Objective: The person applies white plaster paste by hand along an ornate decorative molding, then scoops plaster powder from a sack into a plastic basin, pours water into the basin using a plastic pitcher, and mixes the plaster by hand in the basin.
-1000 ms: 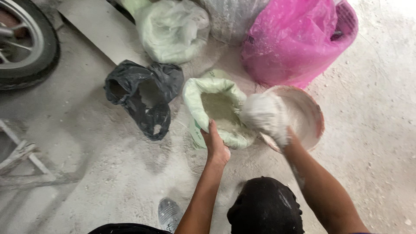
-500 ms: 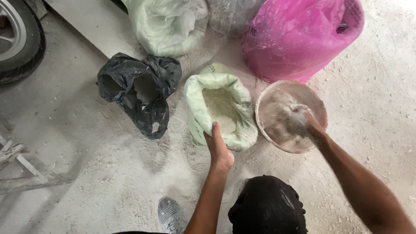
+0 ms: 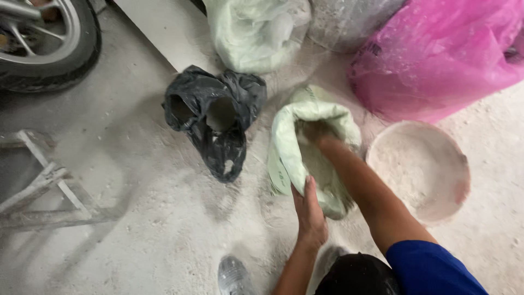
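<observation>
at the mouth of the pale green sack (image 3: 289, 158), which sits open on the dusty floor (image 3: 136, 229), we have both hands at work. our left hand (image 3: 310, 210) grips the near rim of that sack, fingers curled shut over the rolled plastic edge, and we judge it sits there to keep the mouth wide and stop the soft sack from slumping. our right hand (image 3: 312, 133) is plunged inside the sack from above, wrist bent down into the powder; its fingers are buried and blurred, so we cannot tell whether they are spread or closed on a handful. just right of the sack stands a round basin (image 3: 461, 164), powder heaped in it, kept close enough that an arm swings between the two without a step. left of the sack lies a crumpled black bag (image 3: 229, 155), its two openings gaping and dusted white. beyond the sack, a second greenish bag (image 3: 251, 33) and a large pink bag (image 3: 436, 60) stand bunched together, apart from it. far left of the sack we see a wheel (image 3: 49, 43) and a metal frame (image 3: 43, 191); near our side of it, a dusty shoe (image 3: 233, 276).
</observation>
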The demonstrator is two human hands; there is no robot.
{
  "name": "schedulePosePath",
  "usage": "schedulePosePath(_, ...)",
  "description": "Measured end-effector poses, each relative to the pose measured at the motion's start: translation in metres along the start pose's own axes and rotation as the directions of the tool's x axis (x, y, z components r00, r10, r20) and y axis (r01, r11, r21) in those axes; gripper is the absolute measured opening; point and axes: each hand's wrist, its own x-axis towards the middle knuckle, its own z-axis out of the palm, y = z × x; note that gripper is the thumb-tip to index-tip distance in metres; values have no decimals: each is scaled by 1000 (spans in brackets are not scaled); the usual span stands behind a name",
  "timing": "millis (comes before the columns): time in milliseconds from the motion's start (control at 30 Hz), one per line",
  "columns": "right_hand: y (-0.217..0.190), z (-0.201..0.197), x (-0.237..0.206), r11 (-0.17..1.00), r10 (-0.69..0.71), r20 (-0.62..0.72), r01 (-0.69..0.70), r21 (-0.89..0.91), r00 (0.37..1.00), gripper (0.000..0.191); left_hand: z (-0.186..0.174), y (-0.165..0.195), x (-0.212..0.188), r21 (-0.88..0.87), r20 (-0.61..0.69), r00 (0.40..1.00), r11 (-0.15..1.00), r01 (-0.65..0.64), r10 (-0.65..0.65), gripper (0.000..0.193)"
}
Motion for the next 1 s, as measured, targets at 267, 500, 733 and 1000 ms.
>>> schedulePosePath(267,36,43,-71,976,217,333,-204,-75,918,43,-5,1,-4,-3,52,998,1000,20,-20,84)
schedulePosePath(500,22,4,-158,-51,189,639,-642,765,746,40,8,-9,-10,67,39,995,994,87,-89,89)
schedulePosePath(733,-74,-84,-156,-548,152,573,-414,727,805,37,10,8,-6,-16,11,997,997,70,-70,87)
schedulePosePath(1000,-30,-151,-201,-471,339,273,-89,878,900,36,14,10,3,-248,70,996,966,71,-55,79)
